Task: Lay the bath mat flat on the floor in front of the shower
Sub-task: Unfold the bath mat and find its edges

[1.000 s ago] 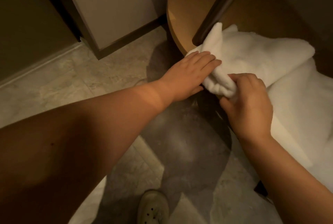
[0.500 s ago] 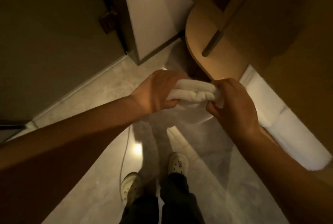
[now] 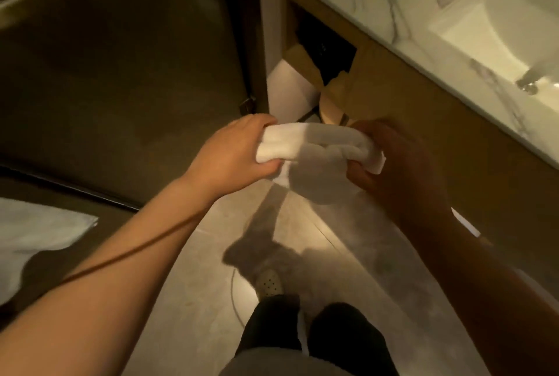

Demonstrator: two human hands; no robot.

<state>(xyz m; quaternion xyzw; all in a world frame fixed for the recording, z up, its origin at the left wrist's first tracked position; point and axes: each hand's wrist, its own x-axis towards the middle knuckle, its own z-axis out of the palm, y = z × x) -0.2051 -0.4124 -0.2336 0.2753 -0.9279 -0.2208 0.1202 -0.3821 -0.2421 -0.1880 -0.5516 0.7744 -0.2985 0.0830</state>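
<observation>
A white bath mat [image 3: 314, 148], still folded into a thick bundle, hangs in the air at waist height between both hands. My left hand [image 3: 233, 154] grips its left end and my right hand [image 3: 399, 163] grips its right end. A loose fold sags below the bundle. The grey tiled floor [image 3: 332, 254] lies beneath. A dark glass door [image 3: 121, 73] stands at the left.
A marble vanity top with a white sink [image 3: 499, 27] runs along the right, with a wooden cabinet [image 3: 423, 121] under it. Another white towel [image 3: 33, 239] lies at the lower left. My legs and a pale shoe [image 3: 269, 283] are below the hands.
I have lifted the folded mat off the low wooden shelf and stood up with it; the view has swung from the shelf up to the vanity and the glass door.
</observation>
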